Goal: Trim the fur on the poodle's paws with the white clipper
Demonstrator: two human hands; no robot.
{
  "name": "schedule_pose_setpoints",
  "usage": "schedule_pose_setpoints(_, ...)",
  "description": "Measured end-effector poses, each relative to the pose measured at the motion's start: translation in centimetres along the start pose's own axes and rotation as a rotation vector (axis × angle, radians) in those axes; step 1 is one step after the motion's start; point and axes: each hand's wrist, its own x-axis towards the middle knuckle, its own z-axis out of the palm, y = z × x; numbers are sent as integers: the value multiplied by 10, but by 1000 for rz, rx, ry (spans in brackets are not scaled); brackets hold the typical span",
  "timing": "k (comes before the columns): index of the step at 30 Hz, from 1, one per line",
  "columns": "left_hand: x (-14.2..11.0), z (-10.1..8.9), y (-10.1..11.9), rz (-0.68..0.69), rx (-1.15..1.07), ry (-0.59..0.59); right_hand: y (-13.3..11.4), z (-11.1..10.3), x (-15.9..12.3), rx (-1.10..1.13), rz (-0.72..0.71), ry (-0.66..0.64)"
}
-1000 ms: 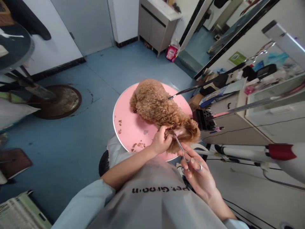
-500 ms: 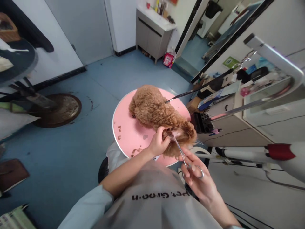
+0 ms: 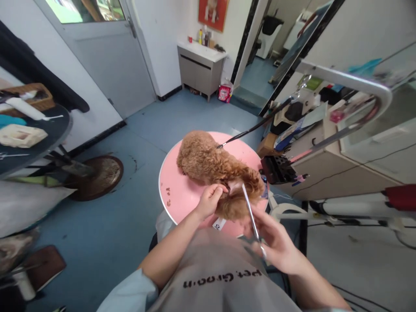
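A curly brown dog [image 3: 211, 162] lies on a round pink grooming table [image 3: 177, 190]. My left hand [image 3: 209, 200] is closed on the dog's ear flap, folding it back near the head. My right hand [image 3: 276, 245] grips a thin metal pair of forceps [image 3: 250, 212], whose tip points up into the ear opening. A dark leash [image 3: 247, 132] runs from the dog's back up to the right. I wear a grey apron with lettering over a light blue sleeve.
Clumps of brown fur lie on the pink table's left part. A cluttered counter [image 3: 312, 143] and metal grooming arm [image 3: 351, 82] stand to the right. A dark round table [image 3: 35, 138] with tools sits left, above a rusty round base [image 3: 100, 175]. Blue floor lies between.
My head has tilted up, so the door and far cabinet now show. My right hand has shifted lower and right; the forceps now stand steeper toward the ear. My left hand keeps its hold.
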Motion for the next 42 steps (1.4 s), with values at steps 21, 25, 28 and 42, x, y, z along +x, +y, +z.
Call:
schedule_pose_setpoints(21, -23, -25, -20, 122, 889, 277, 98, 13, 97, -754, -550, 126)
schedule_pose_setpoints(25, -23, -23, -27, 59, 861, 285, 111, 16, 95, -779, -591, 146)
schedule_pose_setpoints(28, -21, -22, -31, 62, 795, 271, 117, 16, 96, -777, -602, 160)
schedule_pose_setpoints(42, -22, -30, -46, -33, 579, 331, 126, 26, 98, -760, -609, 222)
